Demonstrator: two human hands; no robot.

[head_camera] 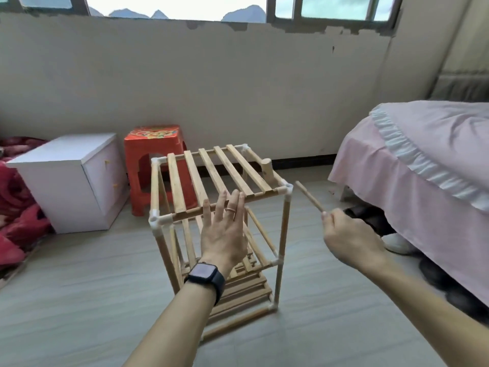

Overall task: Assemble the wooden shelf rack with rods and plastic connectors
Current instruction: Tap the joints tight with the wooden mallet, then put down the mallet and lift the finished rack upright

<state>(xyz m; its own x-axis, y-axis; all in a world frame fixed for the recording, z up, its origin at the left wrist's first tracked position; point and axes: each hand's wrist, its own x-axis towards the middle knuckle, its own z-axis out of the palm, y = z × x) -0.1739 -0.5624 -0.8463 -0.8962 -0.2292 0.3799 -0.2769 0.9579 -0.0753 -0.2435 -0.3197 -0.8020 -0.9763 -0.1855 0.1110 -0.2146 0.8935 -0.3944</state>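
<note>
A wooden shelf rack [211,178] of pale slats stood on the floor [79,300] between a white cabinet [66,178] at left and a pink-draped bed [423,154] at right, three tiers up and seemingly near completion. The left hand [225,234], fingers straight and spread, was at the top shelf's near rail. The right hand [349,239] pinched a thin rod [308,196], which likely next needed aligning with the near-right corner connector [288,191].

shelf rack [211,176]: pale natural wood
rod [308,196]: same pale wood
connectors [288,189]: white
stool [140,152]: orange-red, multicoloured top print, motif too blurred to tell
cabinet [60,165]: white
bed cover [423,160]: pink, white ruffle
blanket [16,207]: red, patterned
watch [205,274]: black
floor [79,287]: grey, streaked
</note>
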